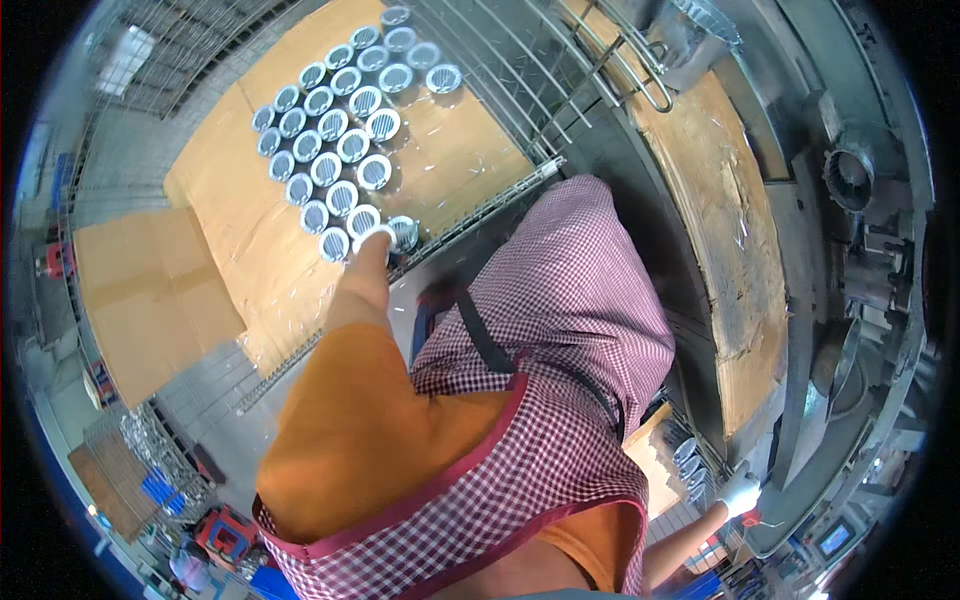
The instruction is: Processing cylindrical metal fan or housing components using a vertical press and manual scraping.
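Many short round metal cylinders with ribbed tops (333, 124) stand in slanted rows on a brown cardboard sheet (462, 145) at the upper left. My left hand (374, 240), in a white covering, is at the near corner of these rows. One metal cylinder (405, 232) lies right beside it; the fingers are too foreshortened to show whether they grip anything. My right hand (739, 492), in a white glove, is far out at the lower right by the machine's metal edge. A small red part (750, 518) shows just below it. What its fingers hold cannot be made out.
Wire rack rails (545, 172) edge the cardboard. A worn brown board (735, 260) runs along the machine at right, with a metal pipe opening (850, 175) beyond. More metal cylinders (687, 460) sit near my right arm. A flattened carton (150, 285) lies at left.
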A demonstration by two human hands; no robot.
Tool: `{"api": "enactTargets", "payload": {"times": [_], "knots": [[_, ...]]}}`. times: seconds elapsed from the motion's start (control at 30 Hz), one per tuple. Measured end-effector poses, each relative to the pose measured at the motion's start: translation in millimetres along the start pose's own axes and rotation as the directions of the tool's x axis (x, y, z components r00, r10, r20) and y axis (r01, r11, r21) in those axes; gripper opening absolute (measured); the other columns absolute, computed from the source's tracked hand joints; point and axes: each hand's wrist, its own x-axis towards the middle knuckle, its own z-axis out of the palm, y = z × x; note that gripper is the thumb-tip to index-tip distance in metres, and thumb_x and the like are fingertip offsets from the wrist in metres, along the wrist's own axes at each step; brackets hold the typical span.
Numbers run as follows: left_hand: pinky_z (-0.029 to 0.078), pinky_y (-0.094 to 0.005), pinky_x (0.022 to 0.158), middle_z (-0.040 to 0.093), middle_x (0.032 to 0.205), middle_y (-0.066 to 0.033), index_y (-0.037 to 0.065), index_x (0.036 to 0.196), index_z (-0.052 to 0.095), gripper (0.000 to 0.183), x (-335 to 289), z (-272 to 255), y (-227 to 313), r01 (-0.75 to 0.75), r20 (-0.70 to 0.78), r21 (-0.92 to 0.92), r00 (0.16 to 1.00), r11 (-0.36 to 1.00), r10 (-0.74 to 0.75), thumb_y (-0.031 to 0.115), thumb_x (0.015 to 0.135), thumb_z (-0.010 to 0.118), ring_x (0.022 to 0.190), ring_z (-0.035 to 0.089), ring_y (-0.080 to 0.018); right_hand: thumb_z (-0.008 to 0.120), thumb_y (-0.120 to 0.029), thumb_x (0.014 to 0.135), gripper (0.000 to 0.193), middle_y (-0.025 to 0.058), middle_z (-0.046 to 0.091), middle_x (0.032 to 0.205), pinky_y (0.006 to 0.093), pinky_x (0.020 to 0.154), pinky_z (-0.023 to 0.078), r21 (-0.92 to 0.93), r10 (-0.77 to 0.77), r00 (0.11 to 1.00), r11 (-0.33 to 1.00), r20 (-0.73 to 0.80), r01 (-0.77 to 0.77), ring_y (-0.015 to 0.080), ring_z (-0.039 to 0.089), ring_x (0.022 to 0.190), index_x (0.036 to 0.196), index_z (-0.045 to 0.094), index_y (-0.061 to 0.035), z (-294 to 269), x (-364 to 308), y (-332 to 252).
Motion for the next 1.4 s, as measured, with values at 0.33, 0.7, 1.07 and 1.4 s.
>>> {"api": "enactTargets", "payload": {"times": [0.33, 0.7, 1.07, 1.4], "knots": [[0.041, -0.0405, 0.101, 0.058, 0.129, -0.0210, 0.006, 0.125, 0.061, 0.080, -147.8, -46.0, 119.5, 0.133, 0.006, -0.006, 0.991, 0.991, -0.133, 0.065, 0.071, 0.065, 0.123, 0.053, -0.0339, 0.061, -0.035, 0.082, 0.040, 0.0191, 0.067, 0.075, 0.0451, 0.070, 0.050, 0.003, 0.092, 0.994, 0.996, -0.062, -0.092, 0.0351, 0.064, 0.073, 0.069, 0.071, 0.0015, -7.6, -20.2, 14.8], [0.047, -0.0450, 0.070, 0.068, 0.082, -0.0198, 0.004, 0.076, 0.072, 0.054, -304.1, -207.0, 230.0, -0.527, -0.418, 0.424, 0.608, 0.737, 0.675, 0.057, 0.067, 0.070, 0.079, 0.065, -0.0340, 0.064, -0.031, 0.080, 0.036, 0.0179, 0.067, 0.070, 0.0449, 0.070, 0.049, 0.069, 0.029, 0.985, 0.997, -0.172, -0.018, 0.0334, 0.064, 0.071, 0.062, 0.070, -0.0002, -19.1, -23.9, 1.2], [0.039, -0.0384, 0.065, 0.056, 0.065, -0.0109, 0.006, 0.066, 0.064, 0.049, -537.2, -280.1, 412.3, -0.544, 0.033, 0.794, -0.406, -0.271, 0.913, 0.053, 0.057, 0.073, 0.066, 0.054, -0.0290, 0.064, -0.028, 0.080, 0.032, 0.0151, 0.066, 0.066, 0.0448, 0.066, 0.047, 0.108, 0.055, 0.942, 0.994, -0.332, -0.020, 0.0320, 0.063, 0.066, 0.061, 0.070, -0.0035, -7.0, -25.5, -0.6], [0.043, -0.0432, 0.079, 0.067, 0.093, -0.0165, 0.006, 0.089, 0.070, 0.047, -576.8, -183.8, 534.1, -0.334, 0.454, 0.808, -0.173, -0.486, 0.874, 0.050, 0.079, 0.055, 0.090, 0.063, -0.0315, 0.066, -0.030, 0.079, 0.033, 0.0114, 0.066, 0.068, 0.0444, 0.068, 0.044, 0.128, 0.092, 0.926, 0.991, -0.365, -0.048, 0.0303, 0.062, 0.072, 0.058, 0.068, -0.0043, -3.6, -28.9, 2.8]]}}
